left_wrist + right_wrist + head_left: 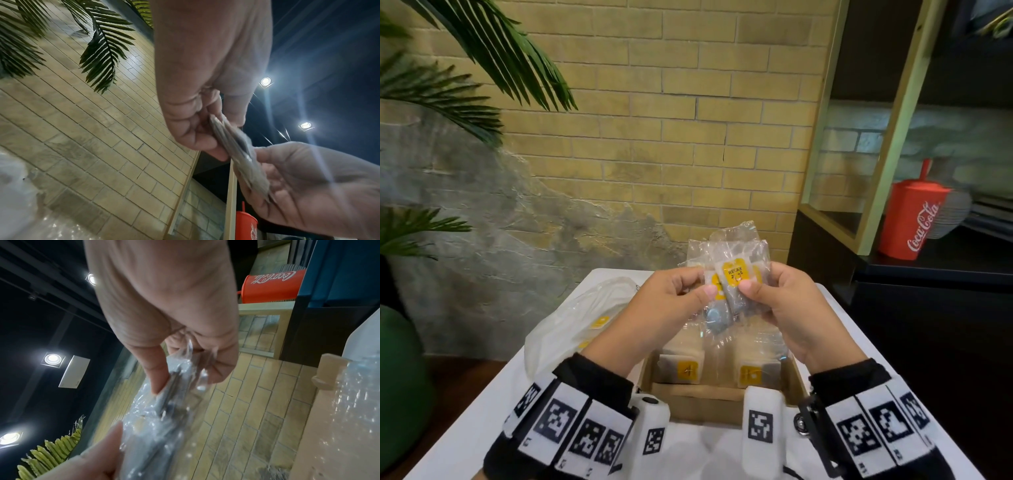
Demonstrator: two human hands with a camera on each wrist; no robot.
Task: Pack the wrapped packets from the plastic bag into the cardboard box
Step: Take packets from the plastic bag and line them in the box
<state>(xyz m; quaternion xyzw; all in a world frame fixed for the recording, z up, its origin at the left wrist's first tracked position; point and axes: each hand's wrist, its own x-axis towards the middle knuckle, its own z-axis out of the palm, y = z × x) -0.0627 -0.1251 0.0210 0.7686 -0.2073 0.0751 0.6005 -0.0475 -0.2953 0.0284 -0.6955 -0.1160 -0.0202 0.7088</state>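
Both hands, left hand [671,301] and right hand [787,305], pinch clear-wrapped yellow-label packets [732,277] above the open brown cardboard box [722,401]; square the stack, then lower it beside packed rows; translucent plastic bag [571,322] lies left

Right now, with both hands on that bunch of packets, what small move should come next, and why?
Probably lower the packets into the cardboard box. Left hand and right hand pinch them directly above it, where other packets already stand.

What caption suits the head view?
Both hands, left hand and right hand, pinch wrapped packets above the cardboard box.
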